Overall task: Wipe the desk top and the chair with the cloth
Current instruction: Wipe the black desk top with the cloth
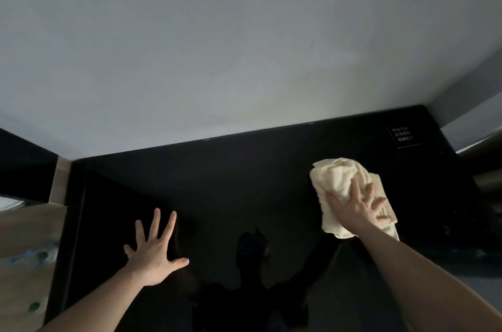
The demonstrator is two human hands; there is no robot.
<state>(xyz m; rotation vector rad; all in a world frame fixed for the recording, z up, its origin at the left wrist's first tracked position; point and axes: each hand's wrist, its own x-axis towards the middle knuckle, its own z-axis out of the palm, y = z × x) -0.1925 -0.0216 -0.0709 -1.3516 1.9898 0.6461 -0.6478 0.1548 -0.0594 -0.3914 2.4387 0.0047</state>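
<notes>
Right hand (355, 209) is pressing spread fingers onto cloth (342, 176) on desk top (244, 182); left hand (154, 253) is resting flat, holding nothing. Desk wiping likely underway; chair not in view.

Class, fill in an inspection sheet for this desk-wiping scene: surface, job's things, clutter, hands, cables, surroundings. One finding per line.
Surface: glossy black desk top, reflecting the person's dark outline.
Job's things: crumpled cream terry cloth on the desk, right side; chair not in view.
Clutter: small black label with pale text near the far right corner.
Hands: left hand flat on the desk, fingers spread; right hand pressing the cloth, fingers spread.
Cables: nothing seen.
Surroundings: plain grey wall behind; wooden floor at left.
</notes>
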